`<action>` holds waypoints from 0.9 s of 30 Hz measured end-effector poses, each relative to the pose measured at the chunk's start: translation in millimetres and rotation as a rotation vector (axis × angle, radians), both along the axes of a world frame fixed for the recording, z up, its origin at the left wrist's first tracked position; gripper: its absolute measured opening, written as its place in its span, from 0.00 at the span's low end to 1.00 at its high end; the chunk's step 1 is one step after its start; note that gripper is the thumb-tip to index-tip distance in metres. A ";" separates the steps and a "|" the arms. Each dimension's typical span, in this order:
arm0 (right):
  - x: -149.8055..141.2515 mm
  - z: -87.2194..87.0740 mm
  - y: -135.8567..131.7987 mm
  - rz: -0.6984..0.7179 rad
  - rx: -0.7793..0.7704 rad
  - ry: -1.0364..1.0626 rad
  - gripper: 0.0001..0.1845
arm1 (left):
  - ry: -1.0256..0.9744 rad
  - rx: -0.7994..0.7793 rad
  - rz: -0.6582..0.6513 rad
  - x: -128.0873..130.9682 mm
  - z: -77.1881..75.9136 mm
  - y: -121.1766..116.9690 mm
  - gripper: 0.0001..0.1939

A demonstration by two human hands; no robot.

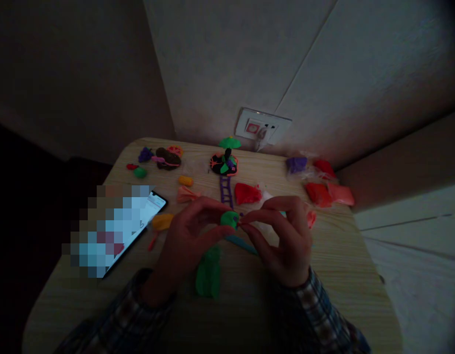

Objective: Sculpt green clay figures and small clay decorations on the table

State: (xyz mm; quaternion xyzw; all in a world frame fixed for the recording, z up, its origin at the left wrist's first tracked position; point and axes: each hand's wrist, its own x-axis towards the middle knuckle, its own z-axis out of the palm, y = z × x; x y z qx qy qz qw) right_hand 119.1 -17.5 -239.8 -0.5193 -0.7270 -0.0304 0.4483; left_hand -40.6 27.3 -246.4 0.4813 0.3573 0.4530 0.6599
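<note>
Between thumb and fingers, my left hand [192, 231] holds a small rounded lump of green modelling clay [228, 219] that carries a dark spot. My right hand [281, 236] is closed in a pinch at the lump's right side; whatever its fingertips hold is too small to make out. Under my hands lie a packet of green clay [208, 275] and a blue strip [242, 243]. Just beyond them are a purple clay ladder [226, 191] and a red clay packet [247, 193].
A phone [135, 231] with a lit, partly blurred screen lies at left. At the table's back stands a black clay model [223, 164] with a green umbrella [230, 142]. Clay fruit shapes sit back left; purple [297, 164] and orange packets [319, 194] lie right. A wall socket [262, 129] is behind.
</note>
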 end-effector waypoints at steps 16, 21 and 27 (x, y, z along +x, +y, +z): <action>2.6 -2.2 -1.6 -0.086 -0.027 0.170 0.06 | -0.294 -0.362 -0.162 -0.7 -7.7 -3.1 0.11; 0.9 -0.2 -1.5 -0.074 -0.034 0.158 0.08 | -0.362 -0.411 -0.243 -0.8 -11.7 -4.3 0.10; 0.3 1.4 -1.3 -0.064 -0.045 0.118 0.06 | -0.413 -0.428 -0.245 -1.5 -11.3 -5.1 0.10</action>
